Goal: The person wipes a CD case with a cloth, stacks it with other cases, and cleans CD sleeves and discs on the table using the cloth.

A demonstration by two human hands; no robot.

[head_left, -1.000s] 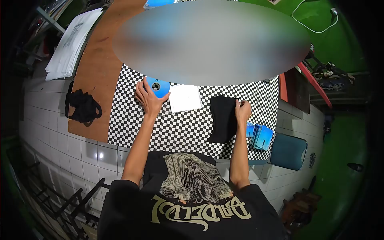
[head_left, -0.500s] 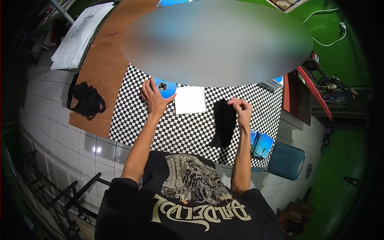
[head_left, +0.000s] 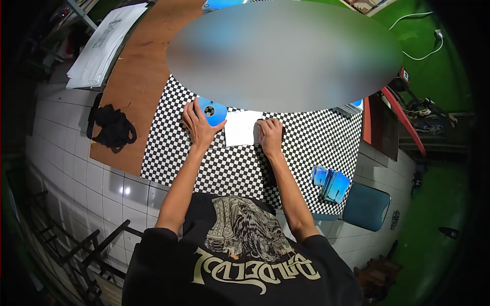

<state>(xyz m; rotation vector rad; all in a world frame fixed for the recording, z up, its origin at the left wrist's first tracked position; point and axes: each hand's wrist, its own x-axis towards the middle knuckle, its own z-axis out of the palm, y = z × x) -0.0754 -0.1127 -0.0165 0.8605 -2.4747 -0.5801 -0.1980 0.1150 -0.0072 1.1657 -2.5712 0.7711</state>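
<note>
My left hand (head_left: 199, 126) grips a blue printed disc (head_left: 218, 109) by its edges, thumb on the right side and fingers on the left. Beside the disc lies a flat white square (head_left: 240, 128), which looks like a disc case or sleeve. My right hand (head_left: 271, 136) is closed at the square's right edge, fingers curled over black cloth (head_left: 269, 176). Much of the cloth is hidden beneath that hand and forearm. Whether the right fingertips touch the square, I cannot tell.
Blue picture cards or cases (head_left: 335, 185) are stacked at the table's right front, near a chair (head_left: 366, 206). A black bundle (head_left: 112, 128) lies on the brown board (head_left: 130, 102) at left. More cases (head_left: 349, 109) sit at right. A blurred oval hides the far side.
My right hand has moved left to the white square's edge, drawing the upper part of the black cloth along. My left hand stays on the disc.
</note>
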